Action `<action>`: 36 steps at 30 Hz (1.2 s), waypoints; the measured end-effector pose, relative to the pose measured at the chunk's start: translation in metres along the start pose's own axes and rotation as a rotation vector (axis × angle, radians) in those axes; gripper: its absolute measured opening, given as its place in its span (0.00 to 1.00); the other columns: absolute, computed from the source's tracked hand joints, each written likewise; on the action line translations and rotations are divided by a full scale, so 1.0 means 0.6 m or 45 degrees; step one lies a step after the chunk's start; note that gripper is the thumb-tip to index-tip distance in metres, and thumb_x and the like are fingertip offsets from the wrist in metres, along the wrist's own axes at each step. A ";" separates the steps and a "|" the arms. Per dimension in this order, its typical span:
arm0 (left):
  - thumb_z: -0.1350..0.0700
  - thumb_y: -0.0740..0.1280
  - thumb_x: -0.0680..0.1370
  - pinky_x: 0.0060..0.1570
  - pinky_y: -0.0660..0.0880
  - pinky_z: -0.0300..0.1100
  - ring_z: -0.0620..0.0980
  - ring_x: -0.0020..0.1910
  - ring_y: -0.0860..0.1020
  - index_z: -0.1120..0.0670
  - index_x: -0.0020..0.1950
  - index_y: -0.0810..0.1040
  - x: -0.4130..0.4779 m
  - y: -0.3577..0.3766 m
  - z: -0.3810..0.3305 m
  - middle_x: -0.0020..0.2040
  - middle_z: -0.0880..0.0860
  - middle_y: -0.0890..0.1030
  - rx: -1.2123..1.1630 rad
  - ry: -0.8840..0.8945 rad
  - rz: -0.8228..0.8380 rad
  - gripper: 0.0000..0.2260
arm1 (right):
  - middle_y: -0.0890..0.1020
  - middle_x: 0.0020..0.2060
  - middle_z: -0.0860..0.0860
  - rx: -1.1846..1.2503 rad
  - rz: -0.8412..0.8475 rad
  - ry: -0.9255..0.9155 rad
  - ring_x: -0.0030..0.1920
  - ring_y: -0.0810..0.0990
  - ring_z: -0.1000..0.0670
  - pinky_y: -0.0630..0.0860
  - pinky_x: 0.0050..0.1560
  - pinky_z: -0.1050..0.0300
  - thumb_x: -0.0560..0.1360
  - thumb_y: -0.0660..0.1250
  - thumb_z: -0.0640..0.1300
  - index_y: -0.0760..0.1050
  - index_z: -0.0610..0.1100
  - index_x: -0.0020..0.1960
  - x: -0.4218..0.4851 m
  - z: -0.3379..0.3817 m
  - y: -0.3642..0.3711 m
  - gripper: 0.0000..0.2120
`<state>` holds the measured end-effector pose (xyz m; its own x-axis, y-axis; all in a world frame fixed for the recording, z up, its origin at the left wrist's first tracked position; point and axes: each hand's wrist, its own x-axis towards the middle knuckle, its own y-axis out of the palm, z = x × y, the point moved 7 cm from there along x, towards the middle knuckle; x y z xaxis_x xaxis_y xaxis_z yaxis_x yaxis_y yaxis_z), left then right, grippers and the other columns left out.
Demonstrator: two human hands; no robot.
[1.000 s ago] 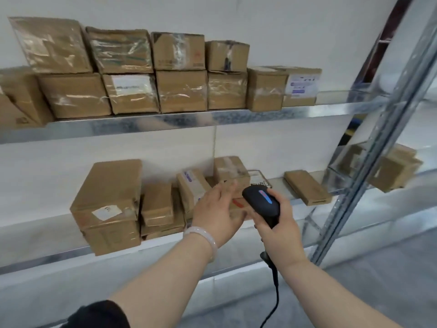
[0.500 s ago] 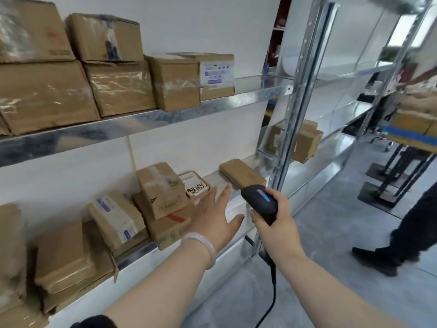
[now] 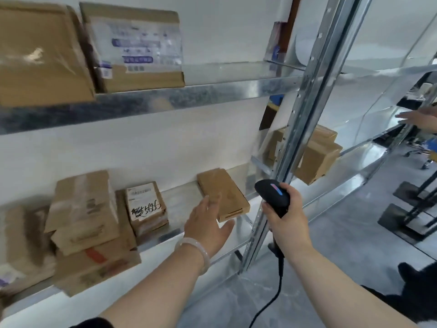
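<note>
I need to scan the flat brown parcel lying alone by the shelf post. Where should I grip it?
Probably take the flat parcel by its near short end, left hand coming from the front-left, fingers on top: it lies low and flat, and the post crowds its right side.

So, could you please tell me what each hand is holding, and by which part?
The right hand holds the black scanner by its handle, below the head. The left hand holds nothing; its straight fingers reach toward the flat brown parcel.

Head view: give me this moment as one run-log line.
left hand: open, reaching for flat brown cardboard parcel on lower metal shelf | right hand: grips black corded barcode scanner
</note>
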<state>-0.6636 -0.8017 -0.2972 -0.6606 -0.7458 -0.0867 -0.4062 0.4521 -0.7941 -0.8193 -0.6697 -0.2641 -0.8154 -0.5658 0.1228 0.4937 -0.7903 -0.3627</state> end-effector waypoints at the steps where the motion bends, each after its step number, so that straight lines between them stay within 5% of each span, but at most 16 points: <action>1: 0.40 0.60 0.82 0.78 0.56 0.51 0.54 0.81 0.52 0.40 0.81 0.48 0.017 0.014 -0.008 0.82 0.49 0.51 -0.021 -0.038 -0.001 0.32 | 0.78 0.54 0.56 -0.027 0.043 0.002 0.51 0.80 0.49 0.78 0.50 0.51 0.76 0.70 0.46 0.64 0.64 0.65 0.027 -0.014 -0.003 0.24; 4: 0.41 0.60 0.82 0.77 0.54 0.50 0.54 0.81 0.52 0.41 0.82 0.48 0.065 0.041 -0.015 0.82 0.49 0.52 -0.071 -0.173 -0.030 0.32 | 0.79 0.53 0.56 -0.110 0.183 0.019 0.50 0.79 0.50 0.73 0.46 0.57 0.76 0.70 0.46 0.64 0.63 0.66 0.099 -0.049 0.004 0.25; 10: 0.40 0.61 0.81 0.78 0.55 0.54 0.55 0.81 0.50 0.41 0.82 0.47 0.126 0.076 0.023 0.83 0.50 0.49 -0.150 -0.456 -0.072 0.34 | 0.79 0.53 0.56 -0.190 0.434 0.046 0.50 0.80 0.48 0.79 0.50 0.50 0.75 0.70 0.46 0.64 0.62 0.67 0.182 -0.116 0.077 0.26; 17: 0.40 0.60 0.82 0.78 0.51 0.49 0.53 0.81 0.48 0.46 0.82 0.46 0.192 0.093 0.045 0.83 0.51 0.48 -0.204 -0.603 -0.118 0.34 | 0.78 0.52 0.61 -0.067 0.556 0.131 0.47 0.78 0.62 0.72 0.41 0.67 0.77 0.69 0.43 0.64 0.63 0.67 0.260 -0.146 0.159 0.26; 29: 0.43 0.65 0.80 0.76 0.57 0.48 0.56 0.79 0.54 0.48 0.82 0.50 0.209 0.116 0.048 0.81 0.53 0.53 -0.329 -0.681 -0.227 0.36 | 0.77 0.49 0.60 -0.017 0.640 0.164 0.43 0.80 0.53 0.75 0.29 0.65 0.78 0.68 0.47 0.62 0.67 0.64 0.253 -0.154 0.180 0.24; 33: 0.38 0.69 0.76 0.73 0.64 0.49 0.55 0.76 0.60 0.43 0.81 0.54 0.187 0.089 0.037 0.78 0.51 0.58 -0.441 -0.655 -0.332 0.38 | 0.78 0.48 0.68 0.141 0.582 0.078 0.41 0.83 0.47 0.82 0.43 0.48 0.76 0.70 0.47 0.65 0.70 0.60 0.231 -0.116 0.158 0.23; 36: 0.32 0.72 0.69 0.73 0.67 0.51 0.54 0.75 0.61 0.40 0.80 0.55 0.169 0.063 0.025 0.76 0.49 0.58 -0.513 -0.645 -0.345 0.44 | 0.78 0.46 0.70 0.223 0.582 0.015 0.36 0.82 0.48 0.82 0.42 0.45 0.76 0.70 0.47 0.66 0.68 0.60 0.207 -0.076 0.141 0.22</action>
<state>-0.7364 -0.8672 -0.3450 -0.1672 -0.9497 -0.2647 -0.7820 0.2912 -0.5510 -0.8925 -0.7961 -0.3215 -0.5061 -0.8622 -0.0237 0.8446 -0.4898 -0.2162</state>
